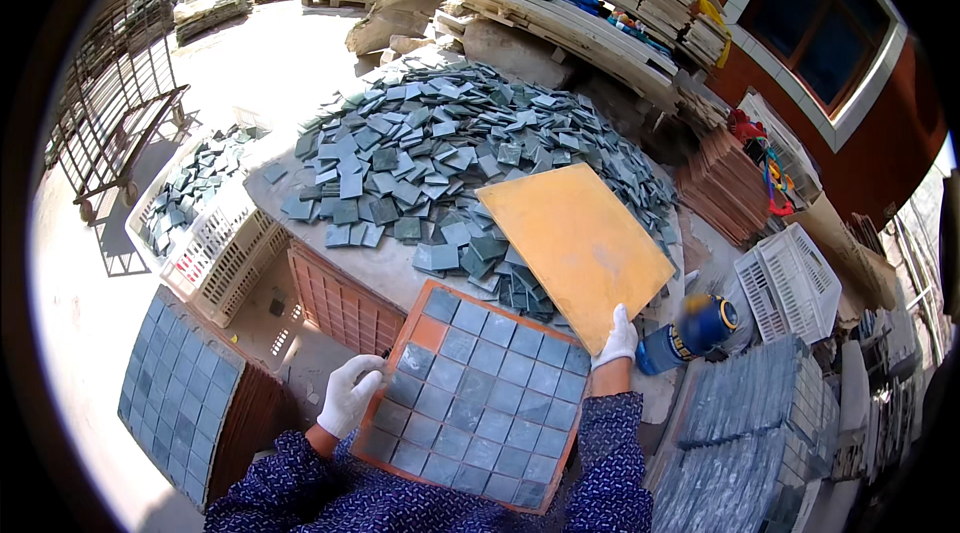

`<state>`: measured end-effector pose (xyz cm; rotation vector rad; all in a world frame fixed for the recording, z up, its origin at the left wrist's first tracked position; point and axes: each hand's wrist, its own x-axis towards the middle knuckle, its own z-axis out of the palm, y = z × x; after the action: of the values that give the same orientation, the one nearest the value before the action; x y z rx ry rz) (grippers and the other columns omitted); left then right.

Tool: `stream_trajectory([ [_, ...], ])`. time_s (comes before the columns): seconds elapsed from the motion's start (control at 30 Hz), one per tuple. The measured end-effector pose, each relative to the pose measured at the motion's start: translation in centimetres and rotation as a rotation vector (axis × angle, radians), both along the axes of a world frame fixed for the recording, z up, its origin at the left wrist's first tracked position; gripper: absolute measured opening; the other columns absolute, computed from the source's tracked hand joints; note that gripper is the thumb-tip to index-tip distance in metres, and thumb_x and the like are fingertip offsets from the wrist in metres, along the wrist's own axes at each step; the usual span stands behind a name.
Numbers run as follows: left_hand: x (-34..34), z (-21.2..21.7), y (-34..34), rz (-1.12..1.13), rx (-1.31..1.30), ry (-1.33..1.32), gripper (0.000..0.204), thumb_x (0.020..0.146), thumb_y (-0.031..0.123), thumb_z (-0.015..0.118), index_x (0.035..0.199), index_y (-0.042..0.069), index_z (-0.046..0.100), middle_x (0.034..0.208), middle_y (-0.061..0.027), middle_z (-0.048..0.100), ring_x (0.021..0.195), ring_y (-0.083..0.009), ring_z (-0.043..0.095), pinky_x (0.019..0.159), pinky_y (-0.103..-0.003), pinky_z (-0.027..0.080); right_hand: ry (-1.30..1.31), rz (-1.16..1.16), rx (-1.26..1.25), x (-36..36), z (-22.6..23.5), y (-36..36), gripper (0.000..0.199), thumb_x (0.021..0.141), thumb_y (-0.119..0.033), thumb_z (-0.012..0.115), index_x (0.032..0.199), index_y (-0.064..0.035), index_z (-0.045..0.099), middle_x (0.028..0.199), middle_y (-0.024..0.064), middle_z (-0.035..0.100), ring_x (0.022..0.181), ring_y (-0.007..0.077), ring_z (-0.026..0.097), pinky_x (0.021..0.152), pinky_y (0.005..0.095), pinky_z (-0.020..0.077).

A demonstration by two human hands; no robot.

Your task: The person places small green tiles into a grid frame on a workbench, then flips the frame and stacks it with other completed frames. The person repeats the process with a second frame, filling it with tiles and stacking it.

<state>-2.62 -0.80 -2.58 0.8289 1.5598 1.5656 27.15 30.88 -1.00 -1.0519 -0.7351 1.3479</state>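
Note:
In front of me lies a reddish-brown grid tray (430,334) filled with square grey-green stone tiles (475,385); one cell near its far left corner shows bare tray. My left hand (350,395), in a white glove, is beside the tray's left edge, fingers loosely bent and apart, with nothing seen in them. My right hand (616,338), also gloved, grips the near corner of a flat yellow board (578,245). That board is tilted over the tile heap's right side, beyond the tray. Part of the heap is hidden behind it.
A large heap of loose tiles (420,138) covers the table beyond. White crates (215,258) and a tile-topped stack (180,383) stand left. On the right are a blue bottle (690,333), a white crate (790,283) and stacked tile sheets (750,413). A wheeled metal cart (120,133) stands far left.

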Motion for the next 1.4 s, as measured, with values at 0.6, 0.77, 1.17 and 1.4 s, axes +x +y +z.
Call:
stream_trajectory([
  [0.6,4.4,1.6,1.4,-0.194,-0.03,-0.053,0.022,0.09,0.004,0.054,0.11,-0.005,0.061,0.1,-0.0099,0.068,0.094,-0.0155,0.065,0.084,-0.028,0.051,-1.535,-0.125,1.503,-1.5,9.4,-2.5,0.025,0.074,-0.007,0.061,0.099,-0.0109,0.063,0.095,0.0043,0.059,0.084,0.0226,0.056,0.071,0.0361,0.0444],
  [0.77,3.6,0.7,0.8,-0.173,-0.011,-0.076,0.022,0.092,0.005,0.052,0.11,-0.004,0.059,0.103,-0.0102,0.066,0.094,-0.0159,0.065,0.083,-0.029,0.052,-1.6,-0.003,1.437,-1.9,5.0,-3.6,0.023,0.076,-0.011,0.061,0.099,-0.0122,0.063,0.098,0.0017,0.059,0.082,0.0211,0.054,0.068,0.0357,0.0432],
  [1.17,3.4,0.6,1.1,-0.124,-0.062,-0.07,0.02,0.09,0.003,0.052,0.105,-0.004,0.062,0.097,-0.009,0.068,0.09,-0.0137,0.064,0.081,-0.027,0.052,-1.554,-0.174,1.284,-3.0,9.7,1.1,0.028,0.069,-0.008,0.07,0.095,-0.0146,0.065,0.09,0.0014,0.064,0.085,0.0232,0.057,0.076,0.0371,0.0476],
  [1.4,2.9,-0.1,1.4,-0.101,-0.045,0.016,0.018,0.089,0.003,0.053,0.104,-0.003,0.063,0.094,-0.0093,0.069,0.086,-0.0145,0.065,0.079,-0.028,0.052,-1.027,-0.521,0.712,-0.7,12.6,2.2,0.021,0.084,-0.012,0.069,0.097,0.0022,0.064,0.088,0.0125,0.065,0.079,0.0273,0.062,0.071,0.0377,0.0496],
])
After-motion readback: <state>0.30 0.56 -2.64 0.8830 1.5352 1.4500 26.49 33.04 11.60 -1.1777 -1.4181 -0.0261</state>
